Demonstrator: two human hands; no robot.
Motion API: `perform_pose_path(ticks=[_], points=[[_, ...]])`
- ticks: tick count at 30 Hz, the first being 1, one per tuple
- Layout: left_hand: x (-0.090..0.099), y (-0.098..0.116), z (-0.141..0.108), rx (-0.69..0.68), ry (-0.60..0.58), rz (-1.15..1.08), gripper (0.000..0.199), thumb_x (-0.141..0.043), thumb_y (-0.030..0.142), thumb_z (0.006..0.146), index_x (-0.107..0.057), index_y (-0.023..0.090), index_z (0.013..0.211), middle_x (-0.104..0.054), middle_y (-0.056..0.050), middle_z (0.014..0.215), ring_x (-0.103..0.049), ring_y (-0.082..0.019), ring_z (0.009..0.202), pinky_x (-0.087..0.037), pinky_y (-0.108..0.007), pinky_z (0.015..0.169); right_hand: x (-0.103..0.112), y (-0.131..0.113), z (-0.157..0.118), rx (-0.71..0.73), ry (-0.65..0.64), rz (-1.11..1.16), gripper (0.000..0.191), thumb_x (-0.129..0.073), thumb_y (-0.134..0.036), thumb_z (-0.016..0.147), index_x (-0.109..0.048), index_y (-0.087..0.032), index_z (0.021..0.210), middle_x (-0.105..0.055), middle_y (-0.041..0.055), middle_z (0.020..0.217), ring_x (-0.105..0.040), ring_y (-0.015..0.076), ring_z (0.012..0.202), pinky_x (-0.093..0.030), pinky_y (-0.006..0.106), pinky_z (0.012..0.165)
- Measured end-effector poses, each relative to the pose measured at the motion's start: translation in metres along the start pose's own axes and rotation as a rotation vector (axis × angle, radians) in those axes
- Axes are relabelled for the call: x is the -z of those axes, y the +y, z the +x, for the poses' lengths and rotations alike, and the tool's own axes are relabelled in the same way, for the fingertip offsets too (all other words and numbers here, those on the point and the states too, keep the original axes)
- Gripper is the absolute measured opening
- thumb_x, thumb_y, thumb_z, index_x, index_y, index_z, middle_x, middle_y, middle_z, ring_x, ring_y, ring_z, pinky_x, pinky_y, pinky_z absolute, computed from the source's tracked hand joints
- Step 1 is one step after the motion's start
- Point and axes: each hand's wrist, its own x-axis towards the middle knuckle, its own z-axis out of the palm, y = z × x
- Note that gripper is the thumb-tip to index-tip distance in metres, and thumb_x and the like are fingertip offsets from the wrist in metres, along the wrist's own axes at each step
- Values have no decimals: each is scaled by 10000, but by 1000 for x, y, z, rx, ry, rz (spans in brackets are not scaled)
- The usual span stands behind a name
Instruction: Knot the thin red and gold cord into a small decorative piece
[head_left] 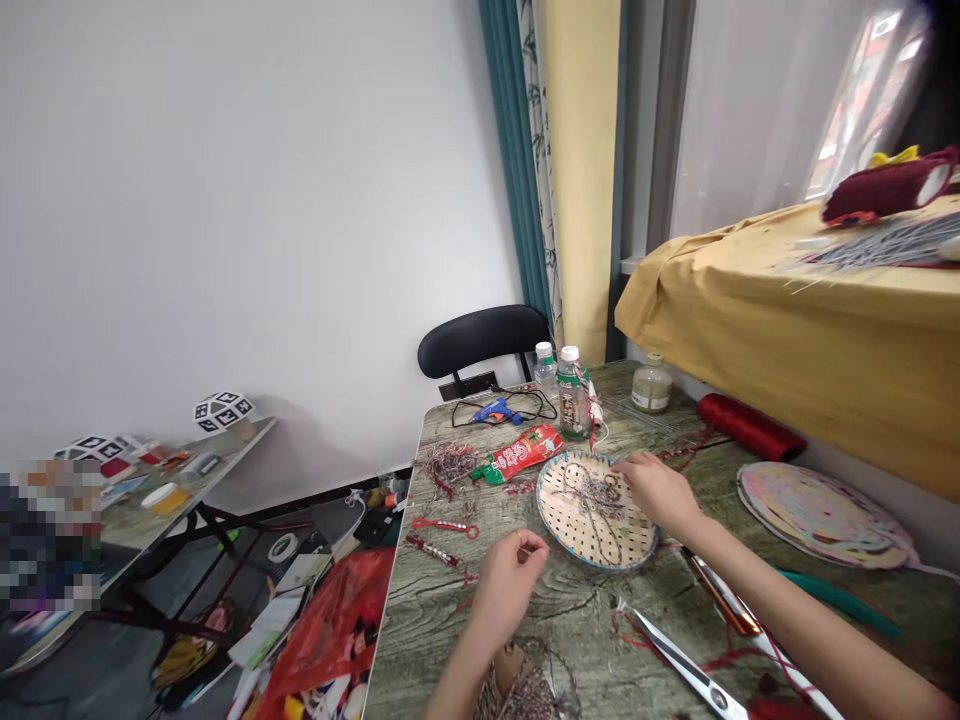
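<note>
A round, shallow woven basket (559, 520) with a blue-stitched rim sits on the wood-patterned table. Dark cord and small beads or bits lie inside it. My right hand (664, 490) reaches over the basket's right rim, fingertips bent together at the small bits; what they grip is too small to make out. To the basket's lower left, my left hand (514, 570) hovers with thumb and fingers curled in a pinch, anything in them hidden. Under my left forearm lies a bundle of mottled brown yarn (529, 690). Silver scissors (682, 665) rest below the basket.
Behind the basket are a red-and-green pouch (525, 452), a blue glue gun (496, 411), bottles (574, 405) and a glass jar (652, 385). A red ribbon roll (750, 427) and a pale round fan (825, 515) lie right. A black chair (484, 340) stands behind.
</note>
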Motion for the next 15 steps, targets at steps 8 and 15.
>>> perform_pose_path(ticks=[8, 15], points=[[1, -1, -2, -5, -31, 71, 221, -608, 328, 949, -662, 151, 1071, -695, -64, 1070, -679, -220, 923, -564, -431, 824, 0, 1, 18, 150, -12, -20, 266, -621, -296, 969, -628, -174, 1204, -633, 107, 1254, -652, 238, 1035, -556, 435, 872], [-7, 5, 9, -33, -63, 54, 227, -606, 326, 950, -657, 156, 1092, -690, -70, 1094, -678, -222, 932, -566, -431, 824, 11, 16, 24, 120, -26, 71, 257, -608, -308, 977, -623, -197, 1209, -640, 82, 1243, -658, 231, 1016, -564, 438, 853]])
